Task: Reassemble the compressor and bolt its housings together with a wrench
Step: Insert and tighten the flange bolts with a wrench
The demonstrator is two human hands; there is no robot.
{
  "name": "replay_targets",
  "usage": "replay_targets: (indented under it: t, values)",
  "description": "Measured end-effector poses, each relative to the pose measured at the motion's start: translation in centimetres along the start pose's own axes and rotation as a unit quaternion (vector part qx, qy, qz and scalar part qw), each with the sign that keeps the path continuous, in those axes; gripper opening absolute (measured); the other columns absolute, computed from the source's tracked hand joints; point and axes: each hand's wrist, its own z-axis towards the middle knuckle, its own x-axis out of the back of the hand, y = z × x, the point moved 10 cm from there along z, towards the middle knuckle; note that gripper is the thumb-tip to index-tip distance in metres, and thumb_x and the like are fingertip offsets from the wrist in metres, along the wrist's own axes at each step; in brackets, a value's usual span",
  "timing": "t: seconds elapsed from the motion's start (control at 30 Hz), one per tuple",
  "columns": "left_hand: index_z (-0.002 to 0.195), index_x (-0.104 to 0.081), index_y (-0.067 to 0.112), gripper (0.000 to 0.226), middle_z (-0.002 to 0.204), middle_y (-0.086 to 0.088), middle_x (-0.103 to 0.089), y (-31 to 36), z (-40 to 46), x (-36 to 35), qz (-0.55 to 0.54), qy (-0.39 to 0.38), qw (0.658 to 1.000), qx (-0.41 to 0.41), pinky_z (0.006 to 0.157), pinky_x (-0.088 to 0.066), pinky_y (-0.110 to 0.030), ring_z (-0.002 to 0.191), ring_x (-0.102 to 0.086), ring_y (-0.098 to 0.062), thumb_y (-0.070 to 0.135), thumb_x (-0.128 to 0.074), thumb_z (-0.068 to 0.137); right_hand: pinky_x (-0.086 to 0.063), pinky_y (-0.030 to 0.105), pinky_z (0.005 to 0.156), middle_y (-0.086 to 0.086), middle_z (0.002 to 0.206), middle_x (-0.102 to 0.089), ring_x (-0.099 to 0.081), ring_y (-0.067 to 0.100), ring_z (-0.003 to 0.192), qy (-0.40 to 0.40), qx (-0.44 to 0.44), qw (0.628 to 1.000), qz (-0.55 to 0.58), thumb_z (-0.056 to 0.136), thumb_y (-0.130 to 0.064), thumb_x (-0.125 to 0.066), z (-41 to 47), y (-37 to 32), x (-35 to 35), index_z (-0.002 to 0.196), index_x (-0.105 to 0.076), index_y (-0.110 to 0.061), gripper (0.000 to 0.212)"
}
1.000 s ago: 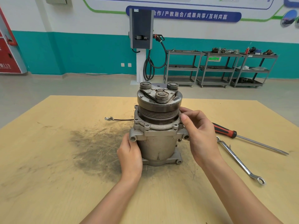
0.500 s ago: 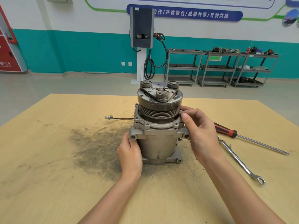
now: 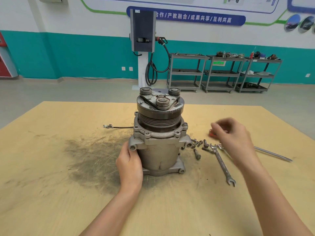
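The grey compressor (image 3: 160, 150) stands upright on the wooden table (image 3: 51, 193), pulley end up. One bolt (image 3: 185, 124) sits in the right side of its upper flange. My left hand (image 3: 130, 165) holds the left side of the housing under a mounting ear. Away from the compressor, my right hand (image 3: 233, 138) hovers blurred, fingers loosely curled with nothing seen in them. Below that hand lie several loose bolts (image 3: 197, 154) and a combination wrench (image 3: 222, 166).
A screwdriver (image 3: 272, 153) with a red handle lies to the right, partly under my right hand, beside a second wrench head (image 3: 220, 146). A thin black wire with a connector (image 3: 108, 126) runs left from the compressor. A dark grease stain (image 3: 95, 159) covers the table at left.
My right hand left the compressor's flange and moved right, over the bolts and wrench. That uncovered the loose bolts. My left hand stays on the housing.
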Motion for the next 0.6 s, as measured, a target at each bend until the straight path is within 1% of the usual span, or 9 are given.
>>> replay_targets:
  t: [0.03,0.07,0.1,0.17,0.23,0.33,0.4,0.53,0.6]
  values:
    - [0.082,-0.061,0.029,0.032,0.081,0.014,-0.063,0.0,0.0,0.0,-0.001,0.0,1.0,-0.001,0.065,-0.041,-0.015,0.069,-0.053,0.013,0.016,-0.04,0.102,-0.053,0.039,0.08,0.002,0.082,-0.069,-0.067,0.022,0.084,-0.02,-0.034,0.99,-0.136,0.092,-0.031,-0.062,0.5,1.9,0.8,0.085,-0.062,-0.018,0.016]
    - [0.083,-0.061,0.03,0.032,0.082,0.013,-0.064,0.1,-0.1,0.0,-0.002,0.0,1.0,-0.002,0.063,-0.041,-0.011,0.07,-0.053,0.014,0.016,-0.04,0.102,-0.053,0.038,0.078,0.003,0.079,-0.069,-0.065,0.024,0.081,-0.064,-0.075,0.963,-0.25,0.092,-0.037,-0.06,0.6,3.9,0.9,0.081,-0.061,-0.016,0.024]
    - [0.084,-0.061,0.03,0.031,0.082,0.013,-0.064,0.1,-0.1,-0.1,-0.004,-0.002,1.0,-0.003,0.061,-0.04,-0.007,0.07,-0.053,0.014,0.016,-0.04,0.102,-0.054,0.037,0.077,0.003,0.077,-0.068,-0.064,0.024,0.077,-0.116,-0.115,0.928,-0.333,0.091,-0.042,-0.058,0.4,5.9,0.6,0.079,-0.061,-0.015,0.03]
    - [0.084,-0.061,0.03,0.032,0.082,0.013,-0.064,0.2,0.0,-0.1,-0.007,-0.004,1.0,-0.003,0.059,-0.038,-0.004,0.07,-0.053,0.014,0.016,-0.04,0.102,-0.053,0.03,0.072,-0.001,0.077,-0.067,-0.065,0.019,0.074,-0.189,-0.158,0.862,-0.442,0.088,-0.05,-0.056,-0.4,8.5,0.0,0.078,-0.061,-0.018,0.034]
    - [0.084,-0.061,0.032,0.033,0.082,0.015,-0.063,0.3,-0.1,-0.1,-0.009,-0.004,1.0,-0.007,0.059,-0.038,-0.004,0.07,-0.053,0.015,0.015,-0.04,0.102,-0.046,0.025,0.065,-0.004,0.08,-0.064,-0.064,0.015,0.073,-0.202,-0.154,0.83,-0.496,0.087,-0.05,-0.055,-0.6,9.1,-0.3,0.078,-0.057,-0.021,0.031]
    - [0.085,-0.061,0.034,0.033,0.084,0.016,-0.063,0.3,0.0,-0.1,-0.01,-0.002,1.0,-0.006,0.061,-0.038,-0.003,0.072,-0.053,0.017,0.016,-0.04,0.103,-0.038,0.023,0.057,-0.005,0.078,-0.06,-0.06,0.012,0.07,-0.198,-0.154,0.819,-0.516,0.086,-0.041,-0.054,-0.5,9.2,-0.6,0.075,-0.051,-0.021,0.022]
    - [0.085,-0.061,0.034,0.033,0.085,0.017,-0.064,0.3,-0.1,-0.1,-0.014,-0.003,1.0,-0.006,0.062,-0.038,-0.002,0.073,-0.054,0.018,0.015,-0.04,0.102,-0.036,0.024,0.054,-0.005,0.077,-0.059,-0.057,0.011,0.07,-0.198,-0.162,0.823,-0.507,0.083,-0.039,-0.056,-0.6,9.4,-0.8,0.075,-0.05,-0.021,0.02]
    - [0.084,-0.061,0.035,0.035,0.079,0.019,-0.064,0.4,-0.1,-0.1,-0.015,-0.002,1.0,-0.007,0.062,-0.038,-0.002,0.071,-0.053,0.018,0.013,-0.039,0.102,-0.035,0.024,0.053,-0.003,0.075,-0.057,-0.054,0.014,0.068,-0.167,-0.156,0.845,-0.482,0.079,-0.041,-0.062,-0.5,9.1,-0.9,0.073,-0.051,-0.019,0.025]
    - [0.084,-0.061,0.034,0.035,0.076,0.024,-0.065,0.2,0.0,-0.1,-0.016,-0.004,1.0,-0.003,0.061,-0.038,-0.003,0.071,-0.053,0.017,0.014,-0.039,0.102,-0.036,0.026,0.053,0.0,0.068,-0.057,-0.055,0.017,0.064,-0.138,-0.157,0.876,-0.435,0.081,-0.036,-0.063,-0.1,9.2,-0.4,0.069,-0.052,-0.014,0.027]
